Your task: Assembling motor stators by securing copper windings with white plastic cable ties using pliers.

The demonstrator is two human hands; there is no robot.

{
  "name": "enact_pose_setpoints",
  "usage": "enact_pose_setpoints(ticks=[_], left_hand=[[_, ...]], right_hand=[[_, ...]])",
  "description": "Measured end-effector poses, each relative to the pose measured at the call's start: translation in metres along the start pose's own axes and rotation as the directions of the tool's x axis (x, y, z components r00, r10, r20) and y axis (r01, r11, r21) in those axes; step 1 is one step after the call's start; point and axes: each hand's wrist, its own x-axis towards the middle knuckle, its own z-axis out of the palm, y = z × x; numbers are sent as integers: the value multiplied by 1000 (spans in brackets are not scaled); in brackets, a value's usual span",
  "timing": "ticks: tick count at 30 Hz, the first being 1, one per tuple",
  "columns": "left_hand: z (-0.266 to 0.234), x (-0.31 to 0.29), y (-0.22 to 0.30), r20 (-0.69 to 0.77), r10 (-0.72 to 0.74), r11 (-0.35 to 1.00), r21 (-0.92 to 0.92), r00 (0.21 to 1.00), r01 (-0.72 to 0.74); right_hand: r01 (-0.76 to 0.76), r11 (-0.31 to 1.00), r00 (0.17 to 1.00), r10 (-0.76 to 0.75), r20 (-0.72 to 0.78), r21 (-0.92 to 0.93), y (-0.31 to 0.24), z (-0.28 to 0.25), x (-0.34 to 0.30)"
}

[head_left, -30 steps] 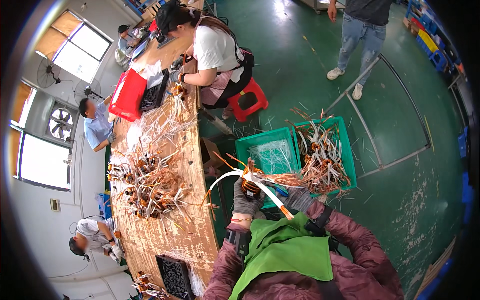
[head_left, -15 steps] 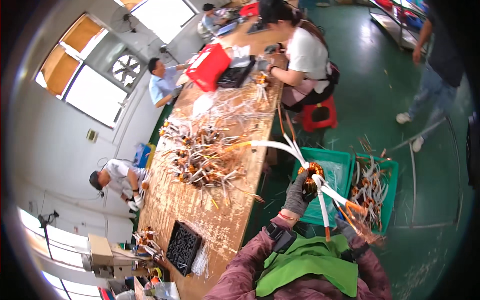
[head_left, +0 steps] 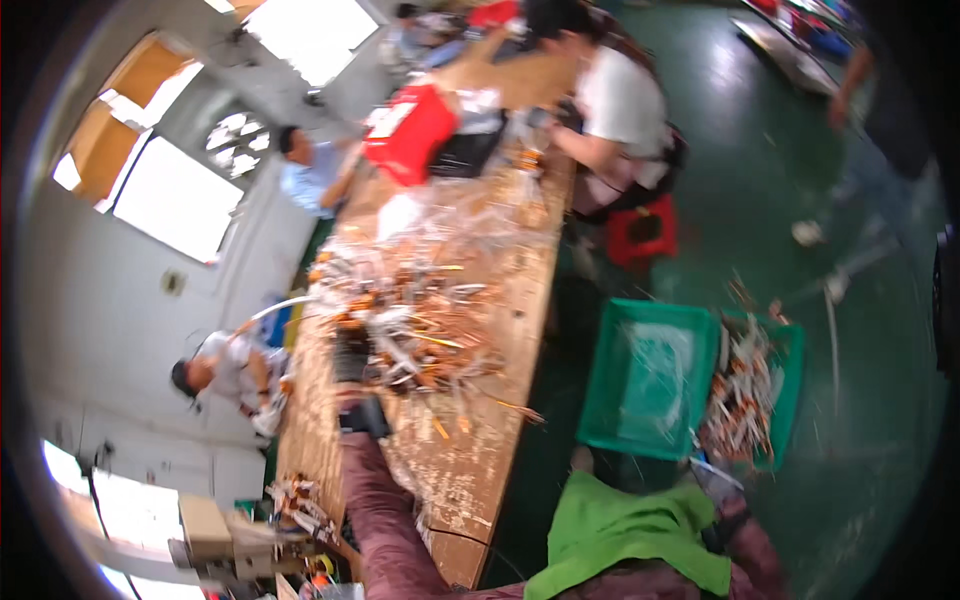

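My left hand (head_left: 351,356), in a dark glove, reaches over the table onto the left part of a heap of copper-wound ring coils (head_left: 430,325) with white-sleeved leads. A single white-sleeved lead (head_left: 275,309) sticks out leftward beyond the hand. Blur and the coils hide the left fingers, so their grip does not show. Low at the right, beside the green apron (head_left: 630,530), my gloved right hand (head_left: 718,487) appears closed around something. A thin pale strip (head_left: 716,473) crosses it, too smeared to name.
A green bin (head_left: 590,410) with clear plastic inside stands right of the table (head_left: 470,500). Beside it, another green bin (head_left: 790,400) holds white-sleeved coils. Co-workers sit around the table, near a red box (head_left: 408,135) and a red stool (head_left: 642,230).
My left hand has swung from above the green bins to the heap on the table, taking the ring coil along. My right hand has come away from the coil's leads and dropped slightly.
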Motion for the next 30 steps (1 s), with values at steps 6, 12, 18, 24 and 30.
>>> enact_pose_setpoints(ticks=[6,12,18,24,30], left_hand=[[35,41,20,735,-68,-923,-303,675,237],[-150,161,66,692,-329,-885,-463,643,46],[-448,261,224,198,256,-911,-280,946,305],[-693,246,517,-169,827,-503,203,536,840],[-868,257,637,27,698,-576,-573,715,583]], right_hand=[[70,288,966,220,-137,955,169,126,8],[-446,894,895,446,-5,36,123,58,-35],[-669,715,740,666,95,202,198,99,-84],[-784,461,579,784,222,417,198,70,-108],[-706,223,495,834,244,672,263,67,-166]])
